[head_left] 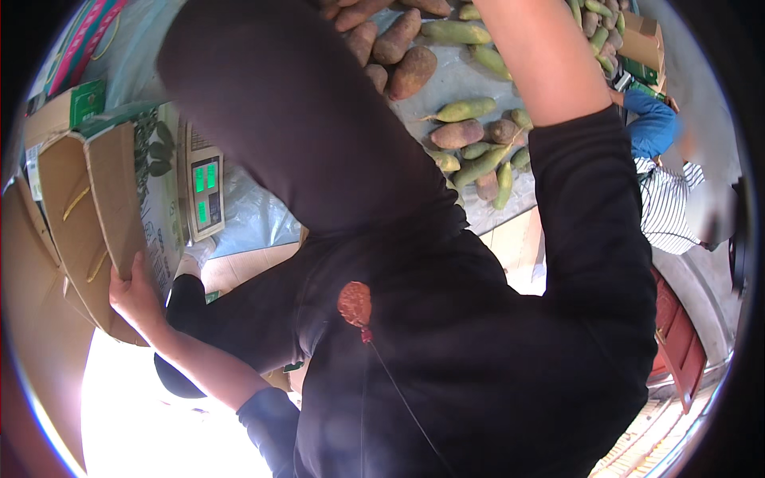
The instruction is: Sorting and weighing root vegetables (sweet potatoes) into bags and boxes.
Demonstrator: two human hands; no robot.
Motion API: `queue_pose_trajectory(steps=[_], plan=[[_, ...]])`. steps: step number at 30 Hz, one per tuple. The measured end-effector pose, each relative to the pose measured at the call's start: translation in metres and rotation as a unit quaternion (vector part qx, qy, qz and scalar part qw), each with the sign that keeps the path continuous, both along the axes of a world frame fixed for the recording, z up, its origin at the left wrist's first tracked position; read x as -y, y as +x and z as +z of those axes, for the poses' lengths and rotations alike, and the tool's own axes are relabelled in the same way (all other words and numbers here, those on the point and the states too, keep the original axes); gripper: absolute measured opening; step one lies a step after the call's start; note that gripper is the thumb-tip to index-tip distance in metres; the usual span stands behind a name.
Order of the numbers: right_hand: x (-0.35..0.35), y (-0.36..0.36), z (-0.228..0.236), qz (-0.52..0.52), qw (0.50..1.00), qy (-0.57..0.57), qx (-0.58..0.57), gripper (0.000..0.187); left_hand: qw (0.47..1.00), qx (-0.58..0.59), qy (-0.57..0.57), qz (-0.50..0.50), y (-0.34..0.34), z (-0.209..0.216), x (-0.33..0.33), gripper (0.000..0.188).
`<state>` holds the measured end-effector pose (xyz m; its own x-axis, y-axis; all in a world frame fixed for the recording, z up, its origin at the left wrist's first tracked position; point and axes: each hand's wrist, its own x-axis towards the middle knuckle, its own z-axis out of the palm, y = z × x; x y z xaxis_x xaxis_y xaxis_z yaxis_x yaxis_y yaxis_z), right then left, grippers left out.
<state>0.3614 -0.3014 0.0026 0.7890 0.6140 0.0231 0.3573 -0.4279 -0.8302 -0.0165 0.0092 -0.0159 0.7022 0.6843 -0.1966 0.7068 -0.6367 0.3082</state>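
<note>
My left hand (137,301) grips the lower edge of an open cardboard box (115,199) at the left, its fingers bent round the flap. Next to the box stands a weighing scale (205,191) with green lit digits. My right forearm (550,56) reaches up past the top edge, so the right hand is out of view. Left of that arm, green radishes (458,32) and brownish-purple tubers (413,73) lie on a grey sheet. A smaller pile of both (478,163) lies nearer me. My dark-clothed knee (263,103) hides part of the sheet.
More radishes and tubers (602,32) lie at the far right, beside another cardboard box (641,40). Other people, one with a blue sleeve (652,123) and one in a striped top (669,203), are at the right. A red wooden piece (677,334) stands below them.
</note>
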Motion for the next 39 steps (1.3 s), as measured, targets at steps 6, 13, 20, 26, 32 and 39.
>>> queue_pose_trajectory(steps=[6,13,20,26,32,39], plan=[[0.222,-0.066,-0.204,-0.023,0.948,-0.315,0.039,0.024,0.999,-0.013,-0.026,0.014,0.004,-0.006,0.003,0.03],[0.304,-0.226,-0.269,-0.126,0.844,-0.492,-0.172,0.026,0.998,-0.053,0.039,0.014,0.006,-0.013,0.001,0.032],[0.249,-0.234,-0.29,0.041,0.812,-0.58,-0.044,0.023,0.994,0.027,-0.063,0.08,-0.005,-0.015,-0.009,0.032],[0.243,-0.228,-0.29,0.15,0.766,-0.623,-0.055,0.047,0.997,-0.035,0.057,0.028,0.003,-0.004,0.01,0.028],[0.289,-0.219,-0.307,-0.033,0.831,-0.552,-0.054,0.026,0.999,0.03,0.027,-0.002,0.006,-0.002,0.012,0.023],[0.362,-0.157,-0.311,-0.336,0.903,-0.241,-0.115,0.025,0.997,-0.016,0.071,-0.011,-0.004,0.001,0.016,0.016]])
